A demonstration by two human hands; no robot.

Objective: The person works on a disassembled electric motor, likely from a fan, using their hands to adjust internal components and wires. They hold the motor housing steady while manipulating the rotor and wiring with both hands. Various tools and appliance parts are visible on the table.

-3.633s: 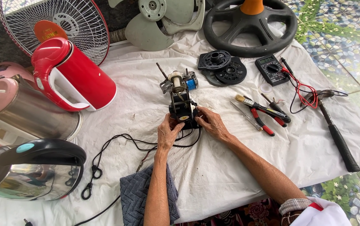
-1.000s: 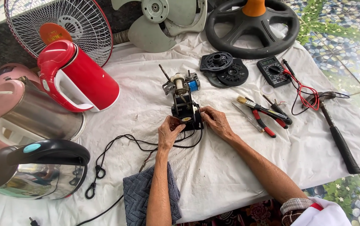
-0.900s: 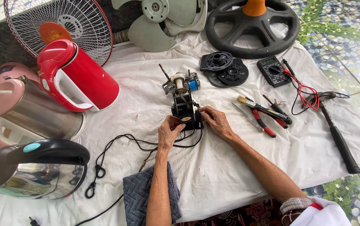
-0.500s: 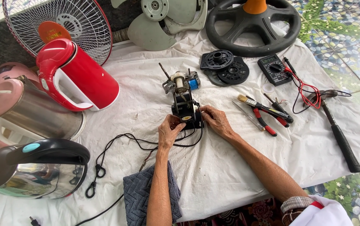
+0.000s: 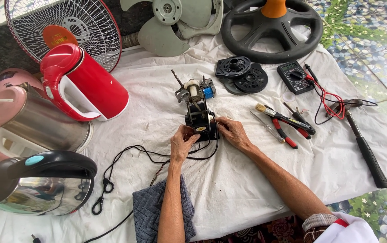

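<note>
Partly hidden, fan motor (image 5: 199, 118) base grasped by left hand (image 5: 182, 143) and right hand (image 5: 232, 132) fingers, grip unclear.

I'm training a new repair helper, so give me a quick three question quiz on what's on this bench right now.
1. True or false: both hands are on the small fan motor at the middle of the white cloth.
2. Which tool lies farthest to the person's right? A) hammer B) red-handled pliers C) paintbrush
3. Fill in: the kettle lying tipped on its side beside the fan grille is coloured ____.

Key
1. True: the left hand and right hand grip the motor's black lower end with their fingers.
2. A.
3. Red: the red kettle.
</note>
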